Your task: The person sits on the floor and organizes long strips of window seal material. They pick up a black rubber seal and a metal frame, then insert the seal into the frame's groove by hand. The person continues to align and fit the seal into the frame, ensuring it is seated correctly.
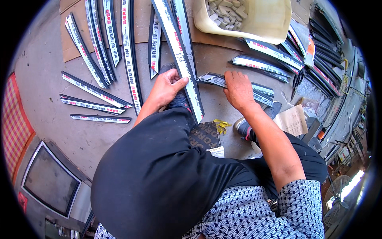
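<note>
My left hand (pixel 168 88) is closed on the edge of a long aluminium profile (pixel 178 51), with the thumb lying against it. This profile has printed white film, a black edge and an angled near end close to my knee. Its far end runs out of view at the top. To the right, my right hand (pixel 239 88) grips a shorter aluminium profile (pixel 215 79) from above, fingers bent over it. The short piece's left end comes close to the long profile; whether they touch, I cannot tell. Beneath my right hand, part of the short piece is hidden.
Cut profiles (pixel 85 49) lie on the floor at left, and more profiles (pixel 274 53) are stacked at right. A cream tub (pixel 254 30) holds small pale blocks. Near my shoe lie a handwritten paper sheet (pixel 292 120) and a yellow scrap (pixel 221 126). A fan (pixel 337 195) stands lower right.
</note>
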Tool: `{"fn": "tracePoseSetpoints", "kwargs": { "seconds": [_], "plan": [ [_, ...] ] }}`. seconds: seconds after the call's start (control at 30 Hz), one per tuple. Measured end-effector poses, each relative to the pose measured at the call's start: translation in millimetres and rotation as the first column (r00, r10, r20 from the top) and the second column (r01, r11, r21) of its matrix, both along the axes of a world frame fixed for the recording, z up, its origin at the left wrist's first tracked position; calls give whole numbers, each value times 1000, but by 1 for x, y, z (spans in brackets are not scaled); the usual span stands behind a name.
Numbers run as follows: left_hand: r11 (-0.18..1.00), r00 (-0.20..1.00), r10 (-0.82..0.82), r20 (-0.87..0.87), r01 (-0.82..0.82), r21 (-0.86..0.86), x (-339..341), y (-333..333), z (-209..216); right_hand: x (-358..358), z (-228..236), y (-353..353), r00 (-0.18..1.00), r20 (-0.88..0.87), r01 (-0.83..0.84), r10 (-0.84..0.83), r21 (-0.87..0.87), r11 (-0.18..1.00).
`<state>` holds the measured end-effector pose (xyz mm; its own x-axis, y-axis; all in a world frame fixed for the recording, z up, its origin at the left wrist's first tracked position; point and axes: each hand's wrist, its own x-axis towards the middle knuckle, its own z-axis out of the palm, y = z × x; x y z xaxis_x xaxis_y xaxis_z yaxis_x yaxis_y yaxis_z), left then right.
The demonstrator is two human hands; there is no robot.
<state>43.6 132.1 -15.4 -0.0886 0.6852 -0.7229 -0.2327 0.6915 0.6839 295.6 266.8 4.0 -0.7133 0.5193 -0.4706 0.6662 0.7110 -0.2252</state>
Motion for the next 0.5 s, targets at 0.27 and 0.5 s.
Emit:
{"fn": "tracePoseSetpoints", "kwargs": {
  "seconds": [0.27, 0.5],
  "plan": [
    [999, 999, 39, 22, -39, -22, -7, 2, -7, -1, 6, 11, 994, -50, 97, -96, 24, 995],
    [999, 1000, 24, -2, -24, -43, -2, 5, 0, 0, 5, 16, 986, -109, 125, -125, -10, 992]
  ]
}}
